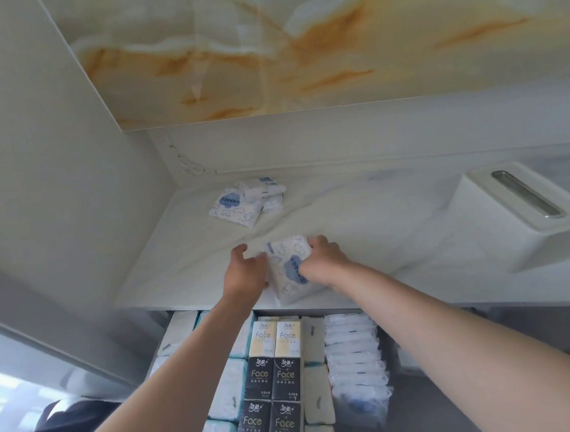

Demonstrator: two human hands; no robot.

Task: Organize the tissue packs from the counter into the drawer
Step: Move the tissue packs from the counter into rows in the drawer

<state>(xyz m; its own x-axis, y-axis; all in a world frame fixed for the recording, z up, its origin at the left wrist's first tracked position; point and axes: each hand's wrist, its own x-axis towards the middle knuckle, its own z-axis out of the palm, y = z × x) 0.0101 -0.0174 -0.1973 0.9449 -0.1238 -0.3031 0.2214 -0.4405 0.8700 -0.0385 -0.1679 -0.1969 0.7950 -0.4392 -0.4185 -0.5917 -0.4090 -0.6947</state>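
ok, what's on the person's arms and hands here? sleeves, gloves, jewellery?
Nothing worn that shows. The left hand and right hand are bare: no gloves, rings or watch. The left forearm and right forearm are bare to the frame edge, with no sleeve in view.

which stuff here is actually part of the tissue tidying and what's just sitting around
Part of the job: held tissue packs, gripped by the left hand and right hand; pile of packs at the back of the counter; open drawer, Face packs already stowed.

Just lying about: white dispenser box on the counter's right.
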